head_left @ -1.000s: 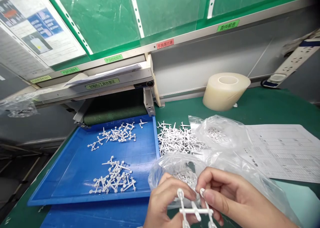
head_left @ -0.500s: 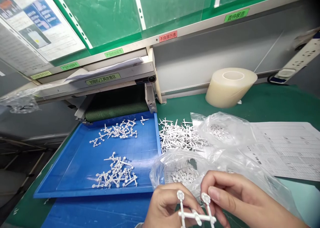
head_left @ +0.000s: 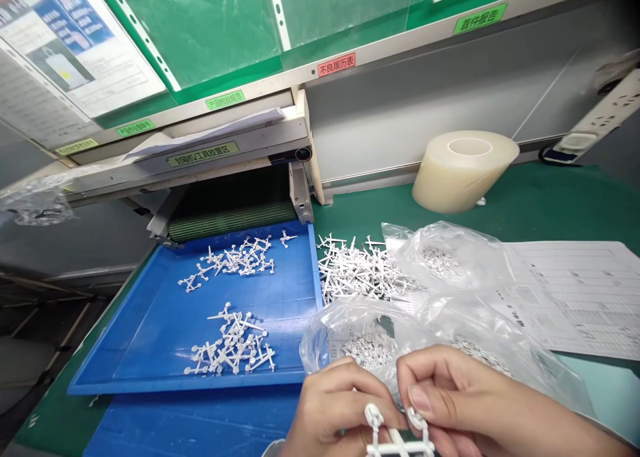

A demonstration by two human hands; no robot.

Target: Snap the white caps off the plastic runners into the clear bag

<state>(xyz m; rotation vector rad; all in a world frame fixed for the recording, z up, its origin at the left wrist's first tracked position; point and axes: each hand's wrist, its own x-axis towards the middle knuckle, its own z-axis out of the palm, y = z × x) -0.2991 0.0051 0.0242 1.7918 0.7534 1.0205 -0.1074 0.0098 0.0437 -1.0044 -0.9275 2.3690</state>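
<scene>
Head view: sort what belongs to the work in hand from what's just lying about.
Likely in use:
- white branched piece, held by left hand and right hand
- clear bags of small pieces
- loose white pile
- blue tray with similar pieces

Seemingly just lying about:
- translucent roll
- printed sheet

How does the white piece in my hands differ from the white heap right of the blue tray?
The white piece is a single one; the heap is many, tangled together. The white piece is held up between the left hand and right hand; the heap lies beside the blue tray. The white piece plainly shows rounded ends; the heap shows mostly slim, straight bars. Both are white, with bars that cross.
</scene>
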